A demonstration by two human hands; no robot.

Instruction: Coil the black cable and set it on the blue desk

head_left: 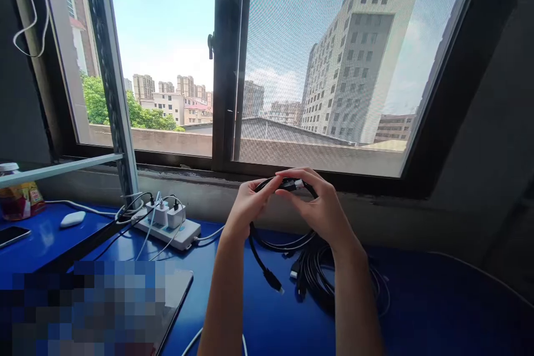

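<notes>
A black cable (259,256) is wound into a loop and held up in front of the window by both my hands. My left hand (252,200) grips the loop's left side with closed fingers. My right hand (319,197) pinches its upper right side, near a black plug (287,184) with a pale tip. The fingertips of both hands meet at the top. The cable's other end hangs down on the left, ending in a second plug (273,281). Behind my right forearm lies a pile of coiled black cables (315,275) with several plugs, partly hidden by the arm.
A white power strip (179,233) with adapters and cords stands left on the blue table (438,300). A laptop-like flat device (177,295), partly pixelated, lies front left. Farther left are a phone (14,235), a white case (72,219), a bottle (19,197) and a metal shelf post (120,122).
</notes>
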